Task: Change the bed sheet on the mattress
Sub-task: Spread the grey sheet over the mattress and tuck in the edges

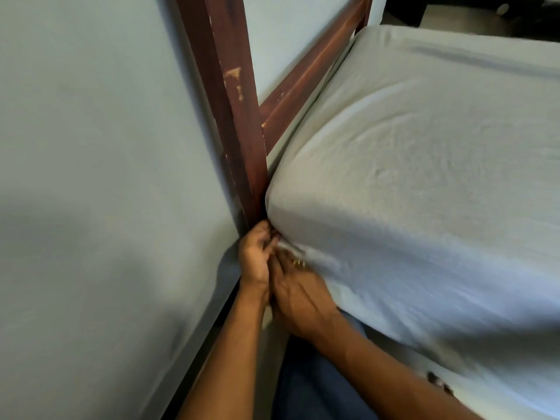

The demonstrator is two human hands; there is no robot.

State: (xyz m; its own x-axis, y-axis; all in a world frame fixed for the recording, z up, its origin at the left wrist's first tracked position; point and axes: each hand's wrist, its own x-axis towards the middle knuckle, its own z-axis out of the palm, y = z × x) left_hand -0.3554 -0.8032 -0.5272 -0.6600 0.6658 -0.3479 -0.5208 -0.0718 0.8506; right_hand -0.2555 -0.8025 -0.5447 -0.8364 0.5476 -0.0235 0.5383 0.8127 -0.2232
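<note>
One bed sheet (424, 183) lay stretched over the mattress, long axis running up and right, away from the hands | corner hem sat just above both hands, beside the bedpost (239, 131) | left hand (256, 259) nearer the post, fingers curled on the hem | right hand (303, 298) touching it, grip blurred, could not tell

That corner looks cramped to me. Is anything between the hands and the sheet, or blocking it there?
Nothing separates them: the left hand and right hand are both at the sheet's lower edge. The bedpost stands tight against the mattress corner, with the wall beside it, crowding the space.
</note>
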